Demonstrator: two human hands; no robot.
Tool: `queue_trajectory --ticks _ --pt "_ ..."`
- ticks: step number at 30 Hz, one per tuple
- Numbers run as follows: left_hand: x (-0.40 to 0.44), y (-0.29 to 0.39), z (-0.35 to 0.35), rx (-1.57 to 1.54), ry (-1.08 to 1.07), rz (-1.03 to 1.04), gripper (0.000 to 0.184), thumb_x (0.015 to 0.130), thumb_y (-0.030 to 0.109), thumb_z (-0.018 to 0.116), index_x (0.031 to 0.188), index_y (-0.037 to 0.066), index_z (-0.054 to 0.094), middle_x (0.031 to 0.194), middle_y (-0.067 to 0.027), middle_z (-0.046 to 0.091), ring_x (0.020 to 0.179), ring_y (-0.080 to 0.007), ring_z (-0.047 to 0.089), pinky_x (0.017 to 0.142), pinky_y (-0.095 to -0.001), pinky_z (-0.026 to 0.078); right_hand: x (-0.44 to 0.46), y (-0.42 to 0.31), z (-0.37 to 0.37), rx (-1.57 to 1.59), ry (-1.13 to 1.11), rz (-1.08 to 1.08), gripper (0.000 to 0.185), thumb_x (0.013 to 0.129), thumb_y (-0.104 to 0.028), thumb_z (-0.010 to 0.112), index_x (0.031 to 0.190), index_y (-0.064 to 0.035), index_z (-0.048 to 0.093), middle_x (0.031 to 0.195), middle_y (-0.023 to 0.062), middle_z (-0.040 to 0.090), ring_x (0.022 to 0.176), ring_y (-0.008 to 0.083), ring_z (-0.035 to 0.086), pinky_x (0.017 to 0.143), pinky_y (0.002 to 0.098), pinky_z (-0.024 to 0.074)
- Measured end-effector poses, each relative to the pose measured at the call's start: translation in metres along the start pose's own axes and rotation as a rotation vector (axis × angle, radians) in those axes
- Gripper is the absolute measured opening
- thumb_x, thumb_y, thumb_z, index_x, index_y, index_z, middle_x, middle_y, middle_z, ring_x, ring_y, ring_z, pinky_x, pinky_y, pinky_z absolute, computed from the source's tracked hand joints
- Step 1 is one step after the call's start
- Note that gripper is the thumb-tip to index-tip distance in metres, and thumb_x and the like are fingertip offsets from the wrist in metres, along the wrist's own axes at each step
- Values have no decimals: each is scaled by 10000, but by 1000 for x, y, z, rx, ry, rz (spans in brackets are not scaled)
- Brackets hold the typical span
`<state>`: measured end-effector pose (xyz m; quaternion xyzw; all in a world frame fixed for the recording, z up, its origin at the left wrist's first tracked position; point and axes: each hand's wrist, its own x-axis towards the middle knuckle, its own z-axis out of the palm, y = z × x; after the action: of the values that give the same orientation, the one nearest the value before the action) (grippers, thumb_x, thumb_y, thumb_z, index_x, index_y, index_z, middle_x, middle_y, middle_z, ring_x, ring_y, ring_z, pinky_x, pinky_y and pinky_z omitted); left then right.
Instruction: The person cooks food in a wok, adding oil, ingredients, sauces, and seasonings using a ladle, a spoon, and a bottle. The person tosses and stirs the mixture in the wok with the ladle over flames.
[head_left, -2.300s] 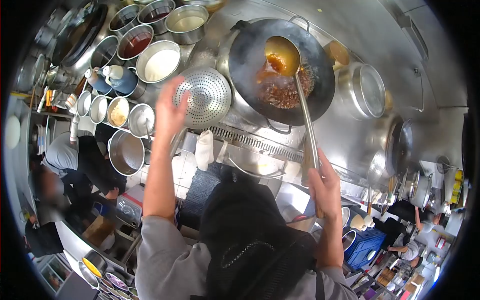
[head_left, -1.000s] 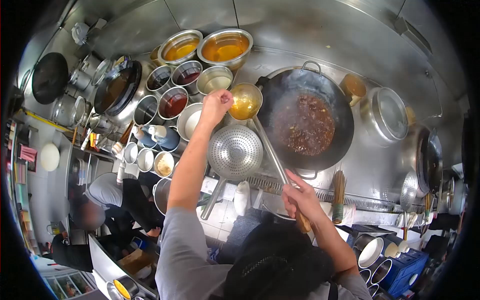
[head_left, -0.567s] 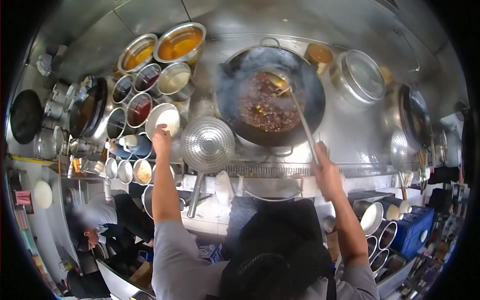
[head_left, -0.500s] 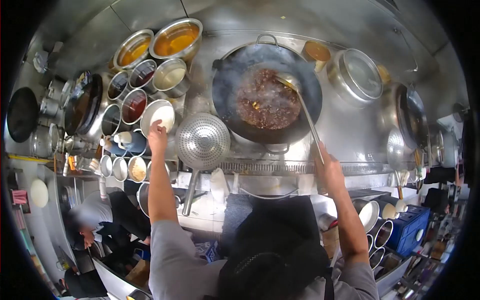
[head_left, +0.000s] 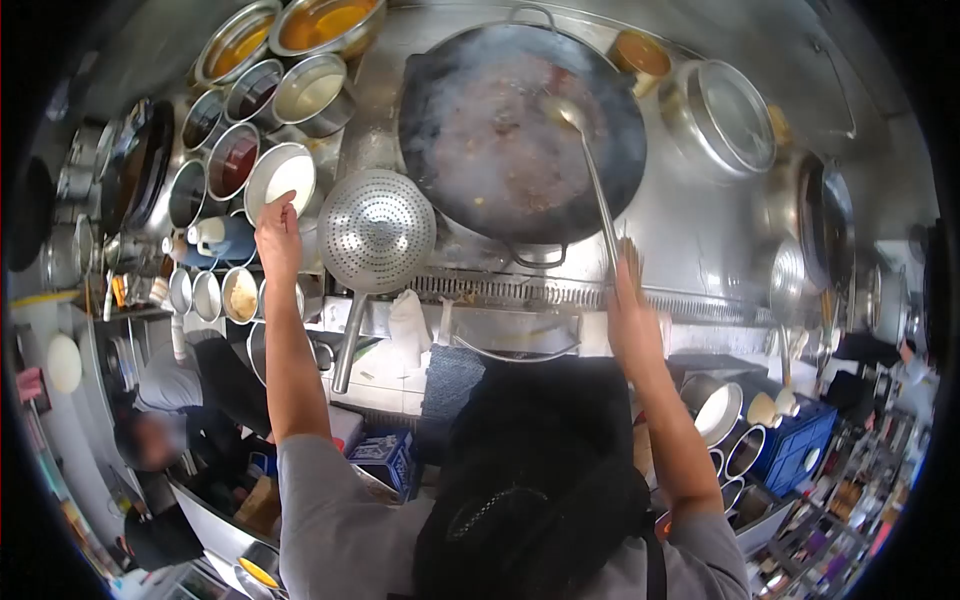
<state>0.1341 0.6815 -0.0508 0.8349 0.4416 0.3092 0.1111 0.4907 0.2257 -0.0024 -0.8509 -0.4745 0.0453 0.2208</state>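
A large black wok holds dark reddish-brown food, partly veiled by steam. My right hand grips the long handle of a metal ladle, whose bowl rests in the food toward the wok's right side. My left hand is at the near rim of a metal pot with white contents. Its fingers are drawn together in a pinch over the pot, and whatever is between them is too small to make out. Just right of that hand lies a perforated strainer, its handle pointing toward me.
Metal pots of sauce, one dark red, crowd the left side. Behind them stand two bowls of orange liquid. A lidded pot and a brown-filled container sit right of the wok. Another person is low at left.
The whole view has shifted, so the counter appears higher and further left. Steam over the wok is thicker. My left fingers have drawn back slightly toward the pot's near rim.
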Motion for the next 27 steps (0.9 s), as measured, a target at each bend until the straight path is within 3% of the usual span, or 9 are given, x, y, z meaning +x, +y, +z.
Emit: queue_trajectory --ticks 2,4,6,8,14,19,21,26,27 --pt "-4 17 -17 -30 58 -76 231 925 22 692 1149 51 742 944 -138 678 807 -270 685 765 -378 560 3 -30 -42 -9 2 -108 625 1009 -119 619 1581 -29 383 846 246 694 715 428 689 679 509 554" --pt "-7 34 -24 -65 70 -128 223 920 36 710 1140 48 744 929 -128 671 775 -242 673 747 -359 555 28 -75 -98 601 -568 657 632 1031 -173 631 1589 -13 381 774 144 665 551 238 641 553 380 527" --pt "-12 52 -24 -128 85 -168 176 912 69 754 1085 38 745 884 -98 662 713 -184 636 709 -318 544 61 -40 -75 1076 -487 720 636 1047 -210 638 1593 -8 383 739 71 614 474 99 530 471 273 447" --pt "-15 71 -22 -134 90 -162 154 912 67 756 1061 33 738 871 -92 667 710 -177 633 706 -317 543 93 -18 -51 1123 -502 676 609 1055 -194 627 1596 -39 395 724 47 598 467 96 518 462 268 430" --pt "-56 87 -18 -209 -11 -206 123 936 88 752 1030 14 728 824 -57 694 714 -127 631 700 -287 534 24 14 -25 -43 -81 66 576 1002 -151 656 1523 17 475 738 270 648 674 499 616 653 497 534" --pt "-94 107 -18 -172 -74 -314 108 924 87 759 1014 32 736 807 -56 656 671 -130 573 642 -294 493 11 -60 -101 377 -522 633 597 1036 -187 639 1557 14 429 750 136 653 578 214 639 541 336 502" --pt "-104 117 -20 -170 -65 -325 93 910 73 761 991 35 738 823 -66 654 658 -147 559 624 -308 481 45 -38 -91 1004 -552 705 613 1046 -201 639 1580 -10 407 772 64 628 560 98 576 477 283 449" --pt "-125 136 -24 -296 -24 -330 117 916 80 769 1013 21 740 806 -45 629 657 -124 523 613 -293 462 87 30 -12 1079 -495 609 566 1051 -191 611 1556 -8 435 767 117 652 556 199 620 517 344 490" --pt "-129 137 -27 -322 -13 -332 122 921 82 770 1018 15 739 804 -39 625 661 -114 522 613 -284 461 75 35 -8 624 -354 325 568 1036 -165 618 1548 3 437 776 181 662 592 280 649 548 389 507"
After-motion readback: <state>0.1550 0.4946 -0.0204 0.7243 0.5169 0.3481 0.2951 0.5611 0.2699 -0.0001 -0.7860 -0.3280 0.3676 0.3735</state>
